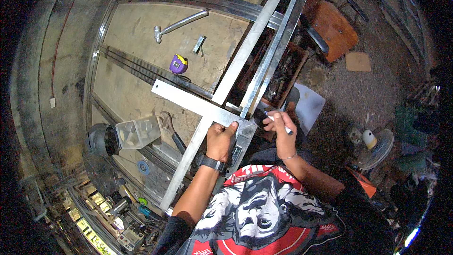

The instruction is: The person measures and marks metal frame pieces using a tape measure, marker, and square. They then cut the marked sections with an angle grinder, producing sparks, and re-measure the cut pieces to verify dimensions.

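My left hand [221, 141], with a dark watch at the wrist, is closed on the edge of a flat metal square [181, 97]. Its thumb presses on the plate near the corner. The square lies across a long pale metal bar [245, 54], which reappears below it towards the lower left. Just right of that hand, my right hand [284, 134] grips a white marker [278, 122] with a dark end. The marker's other end points at the metal channel [271, 49] beside the square; I cannot tell whether it touches.
On the metal-framed table [127, 28] lie a hammer [181, 24], a purple tape measure [179, 64], a small metal piece [199, 44], pliers [172, 130] and a clear plastic container [138, 132]. An orange chair [335, 30] and a fan [377, 148] stand on the right.
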Demonstrator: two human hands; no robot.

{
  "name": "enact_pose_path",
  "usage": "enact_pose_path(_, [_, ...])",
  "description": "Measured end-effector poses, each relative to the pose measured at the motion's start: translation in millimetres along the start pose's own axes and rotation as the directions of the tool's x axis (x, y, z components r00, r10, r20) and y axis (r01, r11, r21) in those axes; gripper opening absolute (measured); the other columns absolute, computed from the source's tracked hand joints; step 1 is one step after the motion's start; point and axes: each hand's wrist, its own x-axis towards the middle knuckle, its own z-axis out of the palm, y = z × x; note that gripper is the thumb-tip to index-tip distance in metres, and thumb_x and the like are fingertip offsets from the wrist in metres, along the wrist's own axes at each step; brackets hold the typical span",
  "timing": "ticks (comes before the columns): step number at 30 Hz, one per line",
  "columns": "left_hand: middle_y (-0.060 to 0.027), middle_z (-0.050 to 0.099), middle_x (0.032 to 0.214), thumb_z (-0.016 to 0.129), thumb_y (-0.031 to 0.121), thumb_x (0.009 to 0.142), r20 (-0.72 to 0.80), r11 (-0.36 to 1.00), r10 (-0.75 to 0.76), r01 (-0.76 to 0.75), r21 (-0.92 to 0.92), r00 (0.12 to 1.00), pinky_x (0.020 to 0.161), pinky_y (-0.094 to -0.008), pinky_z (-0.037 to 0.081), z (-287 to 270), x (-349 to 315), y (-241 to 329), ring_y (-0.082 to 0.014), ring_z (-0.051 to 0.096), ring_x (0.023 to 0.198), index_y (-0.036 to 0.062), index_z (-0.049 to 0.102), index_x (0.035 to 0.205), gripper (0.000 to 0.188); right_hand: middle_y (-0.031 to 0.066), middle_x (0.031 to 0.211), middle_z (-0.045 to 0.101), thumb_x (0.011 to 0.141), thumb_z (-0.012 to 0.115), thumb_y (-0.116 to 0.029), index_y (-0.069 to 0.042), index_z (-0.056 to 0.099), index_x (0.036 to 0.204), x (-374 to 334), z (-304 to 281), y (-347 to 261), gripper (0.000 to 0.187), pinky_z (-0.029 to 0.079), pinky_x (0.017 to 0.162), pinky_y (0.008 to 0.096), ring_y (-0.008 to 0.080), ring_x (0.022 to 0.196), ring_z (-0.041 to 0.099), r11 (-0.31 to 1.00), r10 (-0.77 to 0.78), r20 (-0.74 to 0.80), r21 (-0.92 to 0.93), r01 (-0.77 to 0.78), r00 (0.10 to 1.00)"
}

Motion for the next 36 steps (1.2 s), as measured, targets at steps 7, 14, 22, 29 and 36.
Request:
enact_pose_path(7, [0.0058, 0.046, 0.060, 0.081, 0.014, 0.090, -0.041, 0.999, 0.017, -0.018, -0.036, 0.999, 0.047, -0.0297, 0.026, 5, 5, -7, -0.0061, 0.035, 0.052, 0.0117, 0.050, 0.064, 0.041, 0.0090, 0.096, 0.074, 0.097, 0.067, -0.006, 0.000, 0.065, 0.110, 12, 10, -17, 0.015, 0.053, 0.075, 0.0256, 0.0122, 0.085, 0.068, 0.998, -0.025, 0.299, 0.066, 0.005, 0.954])
enact_pose_path(14, [0.0040, 0.049, 0.059, 0.080, 0.015, 0.091, 0.000, 0.998, 0.007, -0.007, 0.065, 1.000, 0.044, -0.0301, 0.027, -2, 1, -1, -0.0063, 0.037, 0.050, 0.0094, 0.053, 0.067, 0.037, 0.0047, 0.098, 0.072, 0.096, 0.070, -0.006, 0.000, 0.067, 0.109, 12, 14, -20, 0.015, 0.051, 0.077, 0.0233, 0.0078, 0.089, 0.065, 1.000, -0.002, 0.343, -0.014, 0.008, 0.939])
enact_pose_path(22, [-0.0002, 0.060, 0.068, 0.079, 0.012, 0.091, 0.020, 1.000, 0.021, -0.021, 0.016, 1.000, 0.052, -0.0282, 0.035, -1, 2, -5, -0.0079, 0.045, 0.057, 0.0053, 0.058, 0.071, 0.030, 0.0023, 0.100, 0.070, 0.096, 0.069, -0.004, 0.000, 0.067, 0.108, 9, 13, -17, 0.013, 0.052, 0.082, 0.0249, 0.0076, 0.093, 0.064, 0.985, -0.075, 0.373, -0.116, 0.127, 0.925])
enact_pose_path(29, [0.0004, 0.059, 0.066, 0.079, 0.013, 0.091, -0.011, 0.993, -0.016, 0.017, 0.119, 1.000, 0.051, -0.0290, 0.035, -7, 4, -7, -0.0082, 0.044, 0.054, 0.0066, 0.058, 0.068, 0.032, 0.0022, 0.097, 0.069, 0.098, 0.067, -0.007, 0.000, 0.067, 0.110, -2, -7, -18, 0.013, 0.051, 0.081, 0.0247, 0.0077, 0.092, 0.064, 0.976, -0.090, 0.302, -0.161, 0.144, 0.949])
enact_pose_path(36, [-0.0025, 0.066, 0.072, 0.078, 0.012, 0.092, 0.088, 0.998, 0.008, -0.002, -0.063, 0.996, 0.055, -0.0279, 0.042, -7, 6, -12, -0.0088, 0.054, 0.060, 0.0046, 0.065, 0.075, 0.022, 0.0050, 0.106, 0.065, 0.096, 0.073, -0.016, -0.006, 0.062, 0.118, -14, 19, 3, 0.027, 0.063, 0.077, 0.0346, 0.0151, 0.093, 0.067, 0.981, 0.171, 0.089, 0.082, -0.178, 0.981])
